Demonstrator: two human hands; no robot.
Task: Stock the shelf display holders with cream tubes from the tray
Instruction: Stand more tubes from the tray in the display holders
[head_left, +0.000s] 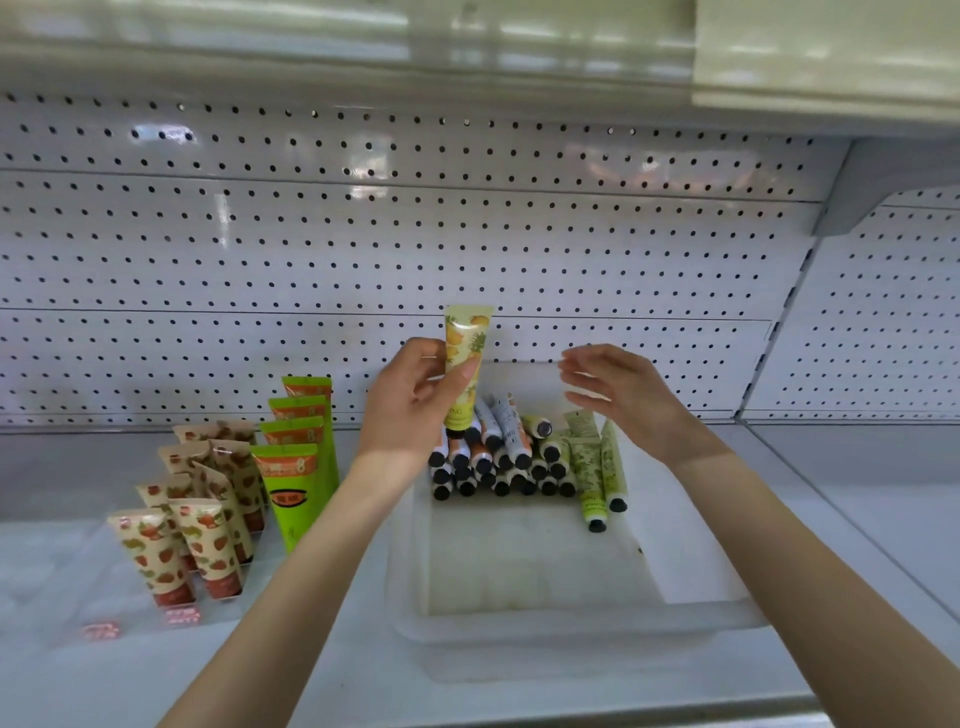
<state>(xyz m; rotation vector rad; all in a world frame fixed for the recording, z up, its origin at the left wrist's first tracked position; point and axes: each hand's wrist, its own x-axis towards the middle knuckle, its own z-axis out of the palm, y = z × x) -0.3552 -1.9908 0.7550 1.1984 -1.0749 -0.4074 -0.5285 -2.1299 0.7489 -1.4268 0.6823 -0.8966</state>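
My left hand (415, 405) holds a yellow-green cream tube (465, 353) with a pineapple print upright, black cap down, above the far left of the white tray (519, 613). My right hand (623, 395) hovers open over the tray's far right, fingers spread, touching nothing. Several black-capped tubes (498, 462) lie piled at the tray's far end. Green-patterned tubes (597, 467) lean against its right side. Clear display holders (171, 618) on the left carry rows of strawberry-print tubes (192, 525) and bright green tubes (298, 462), all standing cap down.
The tray sits on a white shelf (857, 519), with a white pegboard back wall (467, 234) behind. Another shelf (467, 52) hangs overhead. A shelf bracket (779, 338) divides off the bay to the right. Red price labels (182, 618) mark the holders' front.
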